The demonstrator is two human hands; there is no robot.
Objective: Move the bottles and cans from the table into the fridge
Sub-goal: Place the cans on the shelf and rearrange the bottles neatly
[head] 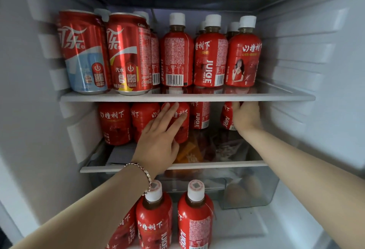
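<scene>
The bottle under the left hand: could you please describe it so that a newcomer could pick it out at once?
In the fridge, find the middle shelf, just below the one carrying two cola cans. Among its row of red juice bottles, take the third bottle from the left. It alone has the left hand's straight fingers lying across its label.

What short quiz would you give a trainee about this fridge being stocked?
1. True or false: the top shelf holds only bottles.
2. The left hand touches a bottle standing on: A the top shelf, B the middle shelf, C the fridge floor.
3. Fill in: the bracelet is on the ____ wrist.

Key: 1 false, since two cans stand at its left end; 2 B; 3 left.
</scene>
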